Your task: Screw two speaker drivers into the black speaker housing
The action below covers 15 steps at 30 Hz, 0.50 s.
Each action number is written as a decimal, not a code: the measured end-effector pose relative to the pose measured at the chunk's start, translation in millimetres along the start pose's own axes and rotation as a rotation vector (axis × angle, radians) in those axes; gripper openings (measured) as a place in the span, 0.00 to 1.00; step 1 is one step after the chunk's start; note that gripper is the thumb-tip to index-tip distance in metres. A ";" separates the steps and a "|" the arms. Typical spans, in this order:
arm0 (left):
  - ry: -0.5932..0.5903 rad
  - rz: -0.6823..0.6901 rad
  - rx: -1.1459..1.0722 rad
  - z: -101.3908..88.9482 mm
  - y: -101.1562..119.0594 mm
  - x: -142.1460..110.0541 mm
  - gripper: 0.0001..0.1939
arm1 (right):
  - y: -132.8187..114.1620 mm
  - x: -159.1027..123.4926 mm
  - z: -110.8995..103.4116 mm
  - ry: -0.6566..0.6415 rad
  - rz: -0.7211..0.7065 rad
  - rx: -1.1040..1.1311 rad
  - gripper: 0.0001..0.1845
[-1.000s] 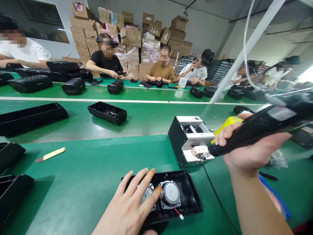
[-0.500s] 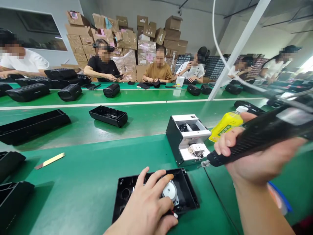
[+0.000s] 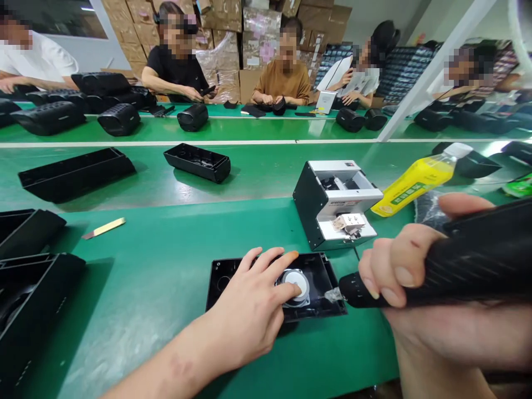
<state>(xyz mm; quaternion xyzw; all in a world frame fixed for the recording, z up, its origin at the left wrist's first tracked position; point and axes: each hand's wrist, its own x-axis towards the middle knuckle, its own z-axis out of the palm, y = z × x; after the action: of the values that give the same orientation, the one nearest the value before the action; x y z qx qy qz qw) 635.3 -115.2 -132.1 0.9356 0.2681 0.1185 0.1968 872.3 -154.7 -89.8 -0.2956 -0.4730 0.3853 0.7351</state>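
Observation:
A shallow black speaker housing (image 3: 328, 306) lies open side up on the green bench, with a round silver speaker driver (image 3: 300, 284) inside. Across it my left hand (image 3: 253, 302) is spread, one fingertip on the driver and the others over the far wall. It covers much of the housing's left part. My right hand (image 3: 399, 266) is wrapped round a black electric screwdriver (image 3: 465, 255). The tool points left, and its tip, with something clear and crumpled around it, is at the housing's right end. Whether the tip touches anything, I cannot tell.
Behind the housing stands a black-and-white machine (image 3: 305, 208), with a yellow bottle (image 3: 415, 183) leaning beside it. More black housings (image 3: 75, 174) lie left and beyond. A yellow-handled blade (image 3: 103, 228) rests at left. Several people sit across the green line.
My right hand has brought the screwdriver down from above to the housing's right end. My left hand has shifted, a fingertip now on the driver. The view has tilted downward.

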 end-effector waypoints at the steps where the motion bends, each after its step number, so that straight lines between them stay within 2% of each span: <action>1: -0.001 0.001 0.008 0.8 -0.3 -0.2 0.21 | 5.1 -1.0 0.8 -0.083 -0.018 -0.023 0.37; 2: 0.003 0.000 0.014 1.4 -0.4 -0.4 0.21 | 9.7 -1.9 1.3 -0.144 -0.032 -0.040 0.36; 4: 0.018 0.008 0.022 2.2 -0.2 -0.7 0.21 | 17.4 -3.9 1.3 -0.186 -0.026 -0.047 0.36; 9: 0.034 0.023 0.029 3.2 0.3 -0.6 0.20 | 28.6 -11.3 -2.5 -0.136 -0.028 -0.060 0.39; 15: 0.028 0.025 0.038 1.7 1.6 -0.8 0.19 | 32.1 -16.2 -7.0 -0.104 -0.036 -0.096 0.37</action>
<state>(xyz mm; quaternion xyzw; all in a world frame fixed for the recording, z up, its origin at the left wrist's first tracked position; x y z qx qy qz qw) 635.9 -117.5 -133.1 0.9407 0.2611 0.1290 0.1738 865.5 -152.0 -125.7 -0.3016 -0.5336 0.3639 0.7014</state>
